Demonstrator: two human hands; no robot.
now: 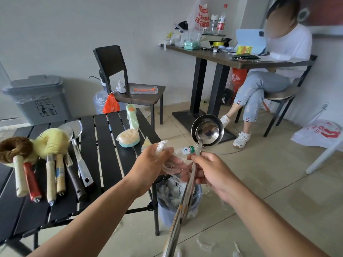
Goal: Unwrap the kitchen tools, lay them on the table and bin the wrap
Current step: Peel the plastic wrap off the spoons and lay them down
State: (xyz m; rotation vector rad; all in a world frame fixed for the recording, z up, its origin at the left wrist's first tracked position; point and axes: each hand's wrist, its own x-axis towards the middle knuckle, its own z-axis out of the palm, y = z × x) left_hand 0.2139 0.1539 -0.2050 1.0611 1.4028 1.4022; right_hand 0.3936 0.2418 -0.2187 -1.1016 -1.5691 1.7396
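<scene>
My right hand grips the long handles of two steel ladles, bowls raised beyond the table's right edge. My left hand clutches a bunch of clear plastic wrap stretched off the handles, directly above a small bin stuffed with wrap. On the black slatted table lie unwrapped brushes, a brown brush and a steel spatula. A wrapped sponge and a wrapped green-and-white tool lie at the far right of the table.
A grey waste bin stands behind the table by the wall. A dark chair with a plastic box is beyond. A person sits at a second cluttered table on the right. Scraps of wrap lie on the tile floor.
</scene>
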